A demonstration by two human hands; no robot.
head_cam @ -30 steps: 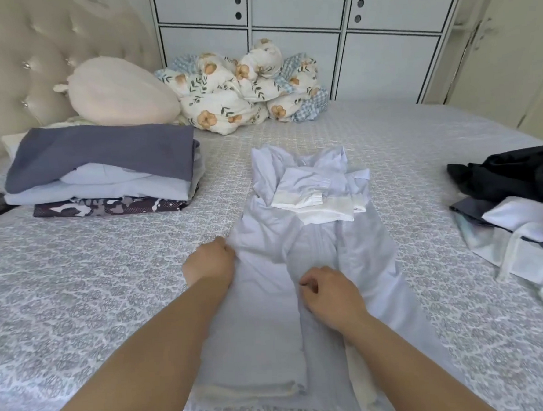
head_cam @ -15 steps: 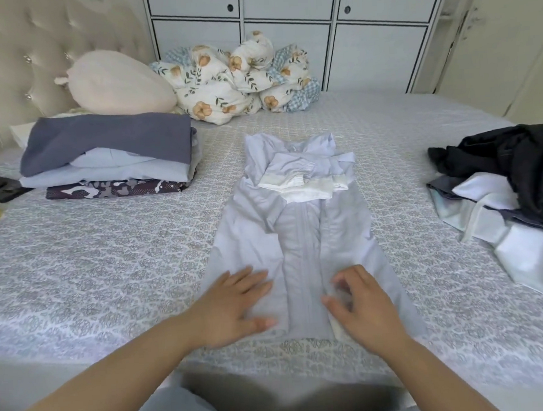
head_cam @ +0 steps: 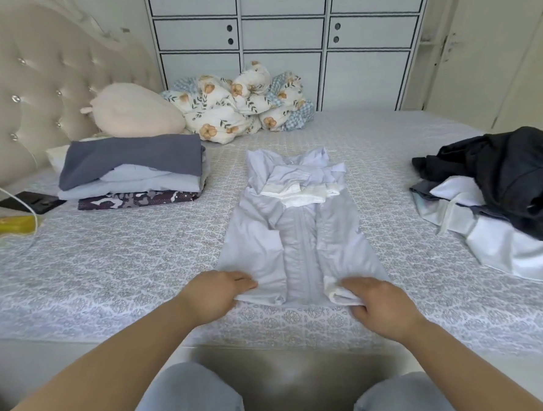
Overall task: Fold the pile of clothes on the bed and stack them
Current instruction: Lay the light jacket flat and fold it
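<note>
The pale blue garment (head_cam: pixel 297 232) lies flat on the bed (head_cam: pixel 124 255), its long axis running straight away from the person, hem nearest. The left hand (head_cam: pixel 218 291) pinches the hem's left corner and the right hand (head_cam: pixel 378 303) grips the right corner, both equally near. Folding the hem away toward the collar looks unobstructed; the folded stack (head_cam: pixel 131 172) sits far left, the unfolded pile (head_cam: pixel 501 191) right

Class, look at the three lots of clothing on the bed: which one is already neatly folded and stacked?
The stack by the headboard, grey garment on top. The pale blue garment lies half-folded under the hands; the pile on the right is a crumpled heap.
</note>
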